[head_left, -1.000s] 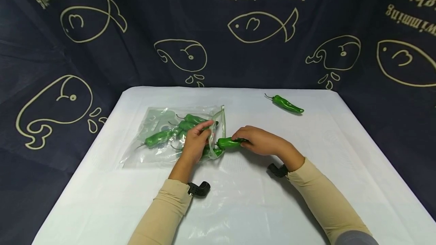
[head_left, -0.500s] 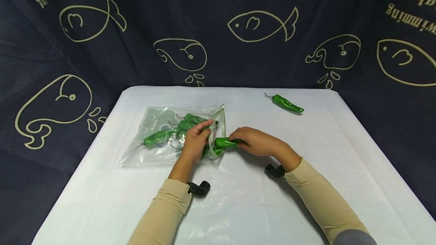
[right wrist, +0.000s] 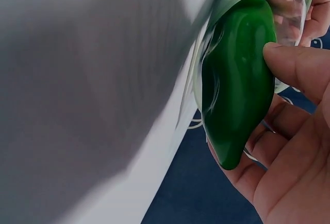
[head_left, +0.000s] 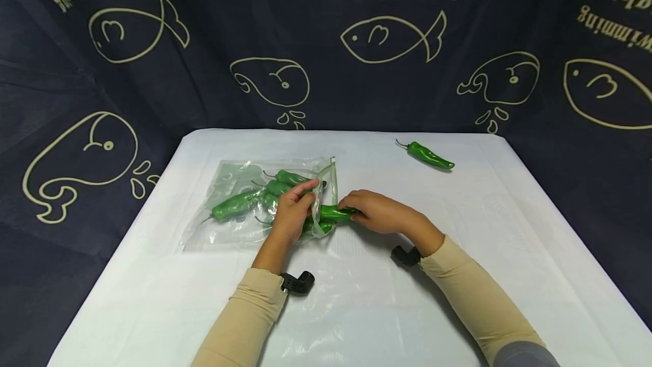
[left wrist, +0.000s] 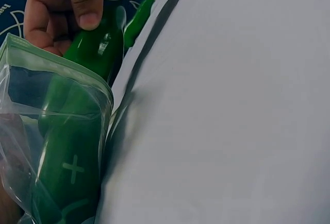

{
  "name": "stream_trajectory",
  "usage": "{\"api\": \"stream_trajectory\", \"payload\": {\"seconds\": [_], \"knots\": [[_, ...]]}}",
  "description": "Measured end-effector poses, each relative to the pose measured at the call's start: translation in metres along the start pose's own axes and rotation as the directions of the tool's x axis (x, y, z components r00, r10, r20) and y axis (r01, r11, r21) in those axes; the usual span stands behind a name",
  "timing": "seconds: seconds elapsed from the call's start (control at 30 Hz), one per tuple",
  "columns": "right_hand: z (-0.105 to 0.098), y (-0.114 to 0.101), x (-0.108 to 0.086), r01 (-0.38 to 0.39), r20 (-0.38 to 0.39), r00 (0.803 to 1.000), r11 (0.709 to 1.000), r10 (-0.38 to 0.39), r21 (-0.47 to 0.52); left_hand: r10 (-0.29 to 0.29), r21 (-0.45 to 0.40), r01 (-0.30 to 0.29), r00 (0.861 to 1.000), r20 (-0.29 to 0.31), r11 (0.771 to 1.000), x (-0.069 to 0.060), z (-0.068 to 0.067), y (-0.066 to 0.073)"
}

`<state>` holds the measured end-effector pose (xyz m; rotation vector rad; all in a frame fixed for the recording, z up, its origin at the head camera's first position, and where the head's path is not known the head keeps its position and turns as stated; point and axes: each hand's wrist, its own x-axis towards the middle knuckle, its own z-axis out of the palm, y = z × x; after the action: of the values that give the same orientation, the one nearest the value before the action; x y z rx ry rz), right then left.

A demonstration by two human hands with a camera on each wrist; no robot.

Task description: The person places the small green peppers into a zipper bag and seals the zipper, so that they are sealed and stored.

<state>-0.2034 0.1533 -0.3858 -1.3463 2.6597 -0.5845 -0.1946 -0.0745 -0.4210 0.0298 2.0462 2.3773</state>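
Observation:
A clear zip bag (head_left: 204, 237) lies on the table with several green chili peppers (head_left: 236, 205) inside, its mouth facing right. My left hand (head_left: 292, 214) holds the bag's mouth edge, index finger stretched along it; the plastic partly covers that hand in the right wrist view. My right hand (head_left: 379, 211) grips the tip end of another green chili pepper (right wrist: 240, 80) between thumb and fingers. This pepper's stem end is within the bag's mouth, while its tip stays outside. In the left wrist view, the bag's green-tinted rim (left wrist: 67, 64) crosses in front of it.
One loose green chili pepper (head_left: 428, 156) lies at the table's back right. A white cloth covers the table (head_left: 351, 304). Behind it hangs a dark curtain (head_left: 326, 95) with fish and whale drawings. Each wrist wears a black camera (head_left: 299, 283).
My right hand has moved left, pushing the gripped pepper farther into the bag's mouth. The leftmost pepper in the bag has shifted slightly left. My left hand stays in place.

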Motion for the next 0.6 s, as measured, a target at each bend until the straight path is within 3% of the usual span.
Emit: {"api": "stream_trajectory", "payload": {"seconds": [0.6], "knots": [[-0.017, 0.002, -0.019, 0.005, -0.033, 0.999, 0.998, -0.006, -0.055, -0.001, 0.024, 0.001, 1.0, 0.005, 1.0, -0.001, 0.0, 0.003]]}}
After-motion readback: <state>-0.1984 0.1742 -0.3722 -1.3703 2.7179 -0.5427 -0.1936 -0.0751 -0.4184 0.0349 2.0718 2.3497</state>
